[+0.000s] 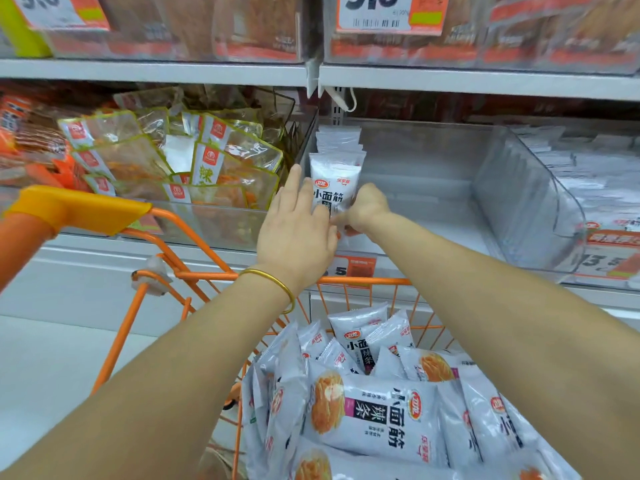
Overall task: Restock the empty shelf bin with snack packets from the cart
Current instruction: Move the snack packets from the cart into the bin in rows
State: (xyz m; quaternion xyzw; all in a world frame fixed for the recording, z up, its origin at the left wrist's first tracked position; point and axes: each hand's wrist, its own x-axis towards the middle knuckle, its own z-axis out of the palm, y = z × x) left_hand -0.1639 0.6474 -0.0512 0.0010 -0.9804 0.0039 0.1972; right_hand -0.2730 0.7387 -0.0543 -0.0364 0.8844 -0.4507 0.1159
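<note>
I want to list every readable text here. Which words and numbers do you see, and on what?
"小面筋": upright snack packet in the shelf bin, pinched by the right hand.
"小面筋 辣条", "卫龙": top packet in the cart.
"9.8": upper price tag, top cropped.
"辣": green-edged packet.
"5": orange tag below the bin, partly hidden.
Other print: too blurred.

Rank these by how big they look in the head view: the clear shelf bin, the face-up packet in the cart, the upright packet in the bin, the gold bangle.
1. clear shelf bin
2. face-up packet
3. upright packet; the face-up one is nearer, so they may truly match
4. gold bangle
</note>
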